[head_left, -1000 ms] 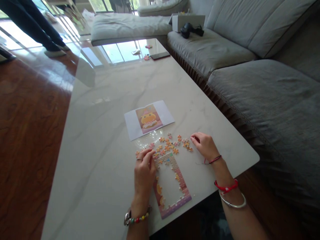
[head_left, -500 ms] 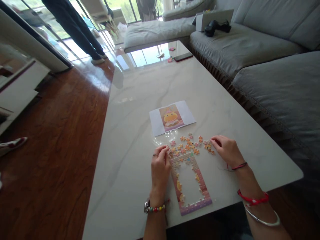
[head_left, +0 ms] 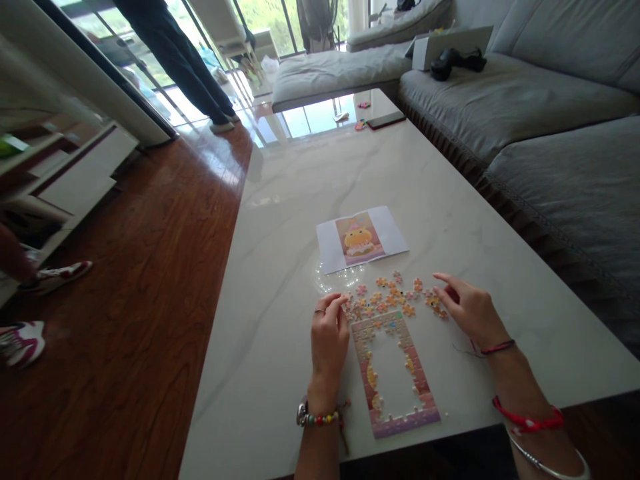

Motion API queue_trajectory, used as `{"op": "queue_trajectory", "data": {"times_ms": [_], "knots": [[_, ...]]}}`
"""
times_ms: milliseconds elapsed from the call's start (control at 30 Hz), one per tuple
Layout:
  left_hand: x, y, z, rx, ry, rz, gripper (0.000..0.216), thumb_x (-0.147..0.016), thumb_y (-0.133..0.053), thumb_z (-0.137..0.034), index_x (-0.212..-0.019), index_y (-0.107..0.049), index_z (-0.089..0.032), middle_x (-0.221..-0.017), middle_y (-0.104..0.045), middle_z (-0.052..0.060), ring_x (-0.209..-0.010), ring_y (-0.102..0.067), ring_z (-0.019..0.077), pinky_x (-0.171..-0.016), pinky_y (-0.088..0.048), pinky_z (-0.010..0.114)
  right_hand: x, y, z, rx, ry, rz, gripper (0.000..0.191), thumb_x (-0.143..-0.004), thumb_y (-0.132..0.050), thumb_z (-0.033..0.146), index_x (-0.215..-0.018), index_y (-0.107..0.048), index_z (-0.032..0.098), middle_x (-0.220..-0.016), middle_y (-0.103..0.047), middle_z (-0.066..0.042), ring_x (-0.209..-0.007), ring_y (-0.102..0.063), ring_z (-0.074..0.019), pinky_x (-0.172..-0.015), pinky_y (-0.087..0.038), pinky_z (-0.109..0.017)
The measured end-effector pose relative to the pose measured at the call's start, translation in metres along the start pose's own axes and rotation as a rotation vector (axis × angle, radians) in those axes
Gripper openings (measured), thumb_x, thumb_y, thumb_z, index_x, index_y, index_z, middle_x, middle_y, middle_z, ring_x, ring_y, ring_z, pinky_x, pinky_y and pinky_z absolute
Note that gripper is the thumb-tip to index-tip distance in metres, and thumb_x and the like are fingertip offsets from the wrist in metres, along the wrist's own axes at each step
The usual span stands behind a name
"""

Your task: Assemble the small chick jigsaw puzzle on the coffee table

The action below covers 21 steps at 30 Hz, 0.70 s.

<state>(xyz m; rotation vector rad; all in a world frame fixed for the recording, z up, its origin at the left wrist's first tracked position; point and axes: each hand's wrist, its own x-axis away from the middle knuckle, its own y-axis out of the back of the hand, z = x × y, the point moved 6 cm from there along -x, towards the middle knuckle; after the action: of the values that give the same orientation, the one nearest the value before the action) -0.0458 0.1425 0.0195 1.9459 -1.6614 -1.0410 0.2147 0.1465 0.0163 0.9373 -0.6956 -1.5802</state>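
A partly assembled jigsaw puzzle [head_left: 407,423] lies near the front edge of the table, its border joined around a bare white middle. Loose puzzle pieces [head_left: 382,282], orange, pink and yellow, are scattered just beyond it. My left hand [head_left: 330,337] is at the left end of these pieces, thumb and fingers pinched on a small pinkish puzzle piece, partly hidden by the fingertips. At the right end, my right hand [head_left: 470,308] hovers by a cluster of orange-brown pieces [head_left: 436,305], index finger and thumb apart. Behind the pieces lies a paper sheet [head_left: 361,240] with a printed yellow character.
The white marble-look table [head_left: 280,267] stretches away from me. A dark flat device [head_left: 386,120] and small colourful items lie at its far end. A grey sofa [head_left: 565,160] runs along the right, with black headphones [head_left: 457,63] on it. Another person's legs [head_left: 175,60] stand far left.
My right hand has opened from a pinch beside the loose pieces. My left hand stays pinched at their left end. The whole view has shifted, and a shoe shows more at left.
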Motion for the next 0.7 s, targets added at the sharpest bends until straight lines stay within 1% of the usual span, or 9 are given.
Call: {"op": "queue_trajectory", "data": {"times_ms": [200,300,433,533,700], "knots": [[0.001,0.003,0.003,-0.013,0.037,-0.014,0.022,-0.077,-0.044,-0.008,-0.089,-0.060,-0.018,-0.098,-0.057,0.007,-0.093,-0.054,0.0167,-0.084,-0.045,0.033,0.000,-0.001,-0.003,0.025,-0.004,0.026,0.029,-0.078,-0.048,0.033,-0.098,-0.061,0.017,-0.066,-0.061,-0.001,-0.059,-0.056,-0.0136,-0.059,-0.042,-0.025],[0.002,0.004,0.004,-0.009,0.058,-0.022,0.022,-0.077,-0.043,-0.007,-0.088,-0.060,-0.017,-0.098,-0.057,0.007,-0.092,-0.054,0.0159,-0.084,-0.045,0.031,0.000,-0.001,-0.004,0.050,-0.005,0.017,0.027,-0.077,-0.049,0.033,-0.095,-0.063,0.017,-0.067,-0.063,-0.002,-0.060,-0.057,-0.0146,-0.060,-0.041,-0.026],[0.002,0.005,0.007,-0.013,0.107,-0.035,0.023,-0.074,-0.041,-0.003,-0.077,-0.059,-0.016,-0.095,-0.058,0.006,-0.089,-0.055,0.0152,-0.083,-0.044,0.030,0.000,0.001,-0.001,0.069,0.022,0.021,0.023,-0.078,-0.047,0.033,-0.082,-0.064,0.018,-0.073,-0.065,-0.004,-0.065,-0.058,-0.0160,-0.060,-0.040,-0.026],[0.002,0.007,0.010,-0.026,0.142,-0.058,0.026,-0.072,-0.038,-0.001,-0.069,-0.057,-0.017,-0.091,-0.058,0.005,-0.087,-0.055,0.0155,-0.082,-0.044,0.031,0.000,0.001,0.003,0.082,0.052,0.050,0.024,-0.079,-0.046,0.034,-0.074,-0.062,0.018,-0.072,-0.064,-0.004,-0.065,-0.057,-0.0157,-0.059,-0.039,-0.026],[0.003,0.010,0.013,-0.044,0.181,-0.079,0.028,-0.069,-0.035,0.001,-0.062,-0.054,-0.017,-0.089,-0.058,0.005,-0.087,-0.055,0.0164,-0.080,-0.044,0.031,0.000,0.002,0.004,0.106,0.055,0.052,0.024,-0.080,-0.045,0.034,-0.072,-0.062,0.019,-0.070,-0.063,-0.004,-0.063,-0.057,-0.0151,-0.058,-0.038,-0.025]]}}
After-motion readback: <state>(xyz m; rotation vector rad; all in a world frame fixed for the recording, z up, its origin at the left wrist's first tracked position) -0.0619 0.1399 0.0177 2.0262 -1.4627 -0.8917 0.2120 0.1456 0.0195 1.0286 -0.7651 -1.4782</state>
